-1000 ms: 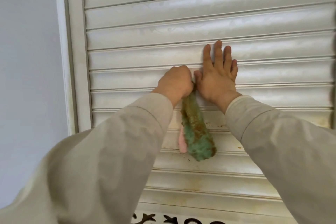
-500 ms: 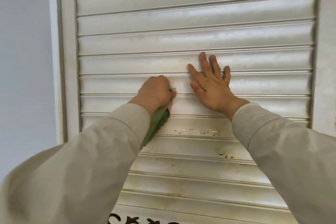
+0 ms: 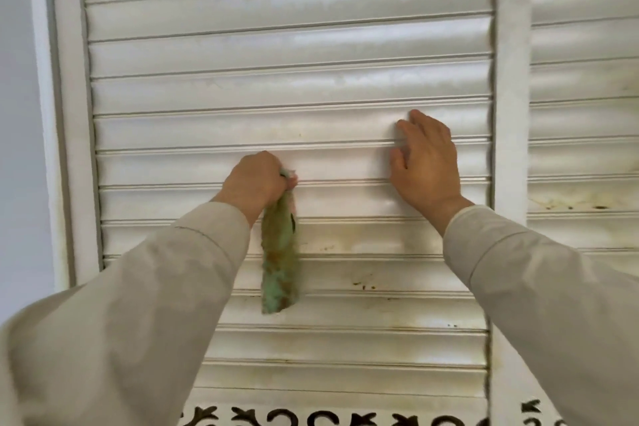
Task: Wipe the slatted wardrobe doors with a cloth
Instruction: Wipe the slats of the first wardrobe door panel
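Observation:
A white slatted wardrobe door (image 3: 290, 55) fills the view, with brown stains on its lower slats. My left hand (image 3: 254, 183) is closed around the top of a green, brown-soiled cloth (image 3: 280, 263) and presses it against a slat at mid-height; the rest of the cloth hangs down over the slats below. My right hand (image 3: 427, 162) rests flat on the slats to the right, fingers apart and curled over a slat edge, holding nothing.
A second slatted door (image 3: 584, 86) stands to the right, past a white upright frame post (image 3: 511, 79), and shows dark spots. A plain wall (image 3: 17, 114) lies to the left. Black scrollwork (image 3: 311, 418) runs along the panel below the slats.
My left hand with the cloth has moved right along the slat and the cloth hangs free again. My right hand has shifted right, toward the door's edge. The view has panned right.

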A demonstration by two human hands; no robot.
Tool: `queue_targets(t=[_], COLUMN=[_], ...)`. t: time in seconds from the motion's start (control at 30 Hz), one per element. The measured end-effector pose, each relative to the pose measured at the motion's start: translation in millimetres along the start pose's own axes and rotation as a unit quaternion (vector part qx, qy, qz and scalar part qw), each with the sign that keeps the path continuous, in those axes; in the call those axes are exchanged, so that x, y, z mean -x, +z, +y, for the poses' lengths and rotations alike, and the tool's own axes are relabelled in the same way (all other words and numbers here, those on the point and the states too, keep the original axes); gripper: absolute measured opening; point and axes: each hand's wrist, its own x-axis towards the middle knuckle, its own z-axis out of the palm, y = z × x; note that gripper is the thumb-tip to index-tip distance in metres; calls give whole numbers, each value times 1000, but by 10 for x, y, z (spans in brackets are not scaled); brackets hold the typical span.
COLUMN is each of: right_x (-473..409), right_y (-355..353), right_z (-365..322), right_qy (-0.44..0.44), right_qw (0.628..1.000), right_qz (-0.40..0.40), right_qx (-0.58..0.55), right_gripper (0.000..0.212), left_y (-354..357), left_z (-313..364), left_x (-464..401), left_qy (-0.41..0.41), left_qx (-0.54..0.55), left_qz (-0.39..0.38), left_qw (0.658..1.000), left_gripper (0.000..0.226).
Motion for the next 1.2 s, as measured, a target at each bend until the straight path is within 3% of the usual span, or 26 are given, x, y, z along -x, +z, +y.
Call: queue_targets(t=[0.1, 0.2, 0.3, 0.43, 0.63, 1.0, 1.2], right_x=[27, 21, 1, -122, -131, -126, -102], right_y=[-314, -491, -554, -658, -662, -764, -863], right_z=[382, 666, 829, 964, 1085, 1163, 1232], right_qy=[90, 181, 236, 418, 413, 397, 374], right_qw=[990, 978, 971, 902, 895, 879, 891], right_qz=[56, 52, 28, -11, -32, -86, -108], right_qx=[97, 95, 31, -104, -162, -248, -232], right_gripper=[49, 63, 77, 77, 68, 59, 57], left_y=[-32, -69, -68, -57, -10, 538, 768], left_z=[74, 136, 171, 166, 417, 2131, 2795], left_x=[16, 25, 17, 50, 81, 230, 399], left_qy=[0, 4, 5, 13, 44, 146, 147], left_qx=[-3, -37, -47, -38, -39, -12, 33], left_qz=[-1, -6, -4, -1, -15, 1, 6], left_qw=[1000, 999, 999, 999, 998, 989, 989], left_gripper=[39, 37, 36, 32, 34, 24, 22])
